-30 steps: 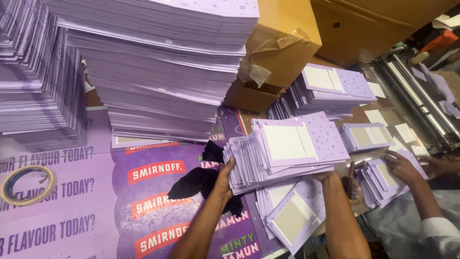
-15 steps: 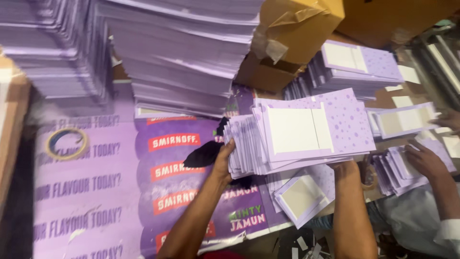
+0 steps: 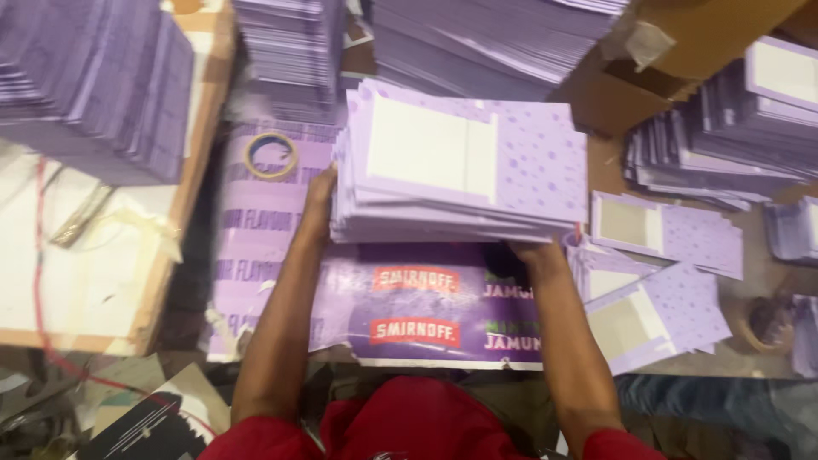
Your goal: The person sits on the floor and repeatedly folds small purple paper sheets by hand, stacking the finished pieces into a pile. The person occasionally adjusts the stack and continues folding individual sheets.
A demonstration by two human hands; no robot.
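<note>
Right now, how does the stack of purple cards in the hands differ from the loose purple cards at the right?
The held stack is thick and squared up; the loose cards lie fanned out and overlapping. The stack is gripped at both ends by the left hand and right hand, lifted above the printed poster; the loose cards lie untouched on the table. Both are purple, dotted, with a pale panel.

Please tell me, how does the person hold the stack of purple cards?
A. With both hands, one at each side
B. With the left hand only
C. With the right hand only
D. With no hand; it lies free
A: the left hand grips the left edge of the stack of purple cards, and the right hand supports its lower right edge.
</note>
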